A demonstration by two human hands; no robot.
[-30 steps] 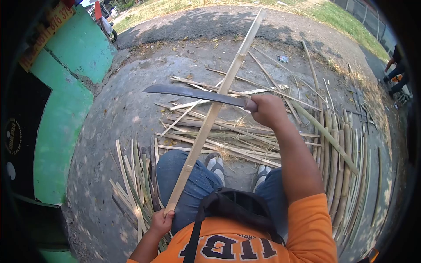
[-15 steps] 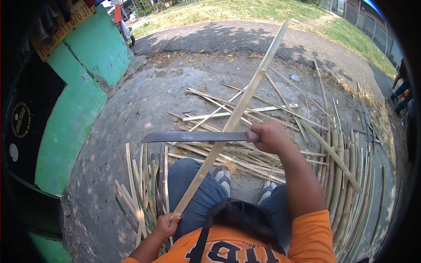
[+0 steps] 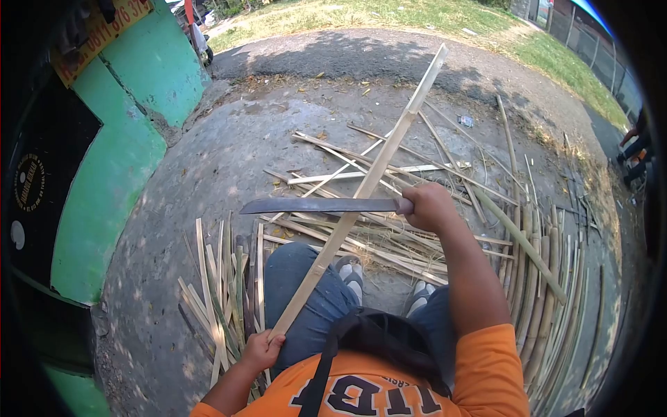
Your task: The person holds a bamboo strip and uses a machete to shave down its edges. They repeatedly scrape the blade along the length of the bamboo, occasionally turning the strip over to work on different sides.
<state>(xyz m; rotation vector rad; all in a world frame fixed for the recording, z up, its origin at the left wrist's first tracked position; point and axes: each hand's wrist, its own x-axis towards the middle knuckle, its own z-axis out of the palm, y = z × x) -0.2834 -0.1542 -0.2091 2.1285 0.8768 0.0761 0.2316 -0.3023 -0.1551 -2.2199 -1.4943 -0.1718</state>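
My left hand (image 3: 262, 350) is closed round the near end of a long, pale bamboo strip (image 3: 333, 243), low beside my left knee. The strip slants up and away to the right, its far end over the paved ground. In my right hand (image 3: 432, 207) is the handle of a machete (image 3: 319, 206), fingers wrapped round it. The long dark blade points left, nearly level, and crosses over the strip about midway along it. Split bamboo strips (image 3: 389, 254) lie piled on the ground beyond my feet.
More strips (image 3: 219, 306) stand bunched at my left, and bamboo poles (image 3: 545, 292) lie along my right. A green wall (image 3: 111, 187) rises at the left. Another person's legs (image 3: 638, 149) show at the far right edge. Grass (image 3: 299, 33) borders the road.
The machete has shifted slightly right and up along the strip, its blade tip further right than before. The strip's far end sits a little lower in view. Both hands keep their holds.
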